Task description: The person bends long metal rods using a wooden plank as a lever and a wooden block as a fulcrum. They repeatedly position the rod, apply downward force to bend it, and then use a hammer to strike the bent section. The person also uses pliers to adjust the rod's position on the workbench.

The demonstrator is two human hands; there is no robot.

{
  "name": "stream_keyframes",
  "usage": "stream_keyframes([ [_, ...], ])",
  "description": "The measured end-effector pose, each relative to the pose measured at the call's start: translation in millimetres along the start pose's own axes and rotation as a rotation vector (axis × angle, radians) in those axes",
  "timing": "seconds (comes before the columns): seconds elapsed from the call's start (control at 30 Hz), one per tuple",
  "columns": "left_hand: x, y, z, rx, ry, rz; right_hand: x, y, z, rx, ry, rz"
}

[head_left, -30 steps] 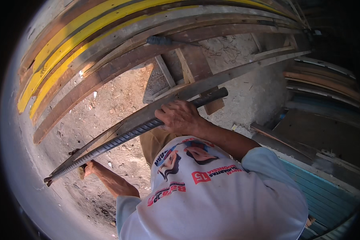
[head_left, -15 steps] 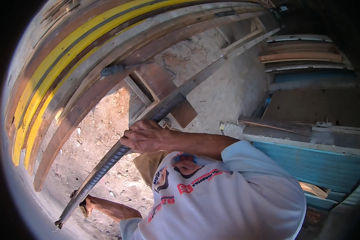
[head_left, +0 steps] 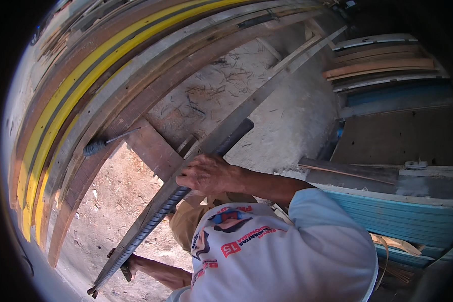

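My right hand (head_left: pixel 209 173) is closed around a long ribbed metal bar (head_left: pixel 158 214) beside a narrow wooden beam (head_left: pixel 256 98). The bar has a forked claw end at the lower left. Its dark, smooth grip shows beyond the hand, toward the upper right. Lower left, my left hand (head_left: pixel 132 267) is curled at the underside of the bar near the claw. A small dark object shows at its fingers; its kind and most of the fingers are hidden. A brown board (head_left: pixel 156 153) lies under the beam.
Long planks, some with yellow edges (head_left: pixel 80 95), curve across the left and top. A spiked tool with a dark wrapped handle (head_left: pixel 94 148) lies on them. Blue sheets are stacked (head_left: pixel 397 216) at right, with loose boards (head_left: pixel 352 171) on top. Wood chips litter the ground.
The whole view has shifted. My right hand and the bar sit farther right in it, with more of the dark grip showing. The spiked tool and brown board appear farther left and lower.
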State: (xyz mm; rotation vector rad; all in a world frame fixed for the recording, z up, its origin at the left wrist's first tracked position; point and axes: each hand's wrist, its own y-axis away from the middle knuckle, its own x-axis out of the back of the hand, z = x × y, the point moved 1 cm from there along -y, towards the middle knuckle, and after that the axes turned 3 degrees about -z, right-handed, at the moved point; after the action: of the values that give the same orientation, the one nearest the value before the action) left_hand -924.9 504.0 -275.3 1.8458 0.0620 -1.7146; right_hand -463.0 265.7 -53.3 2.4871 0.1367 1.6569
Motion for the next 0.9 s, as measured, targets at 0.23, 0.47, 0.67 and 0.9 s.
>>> stream_keyframes([
  [0.23, 48.0, 130.1, -74.9, 0.357, -0.225, -0.123, 56.6, 70.9, 124.6, -0.027, 0.075, 0.057],
  [0.47, 25.7, 167.8, -106.0, 0.266, -0.278, -0.109, 57.9, 71.8, 124.5, -0.164, 0.067, -0.068],
  [0.67, 29.2, 150.6, -61.6, 0.198, -0.221, 0.077, 48.0, 50.0, 75.3, -0.010, 0.136, -0.151],
  [0.9, 27.0, 94.6, -43.9, 0.196, -0.229, -0.099, 29.9, 29.2, 70.9, -0.005, 0.155, -0.124],
])
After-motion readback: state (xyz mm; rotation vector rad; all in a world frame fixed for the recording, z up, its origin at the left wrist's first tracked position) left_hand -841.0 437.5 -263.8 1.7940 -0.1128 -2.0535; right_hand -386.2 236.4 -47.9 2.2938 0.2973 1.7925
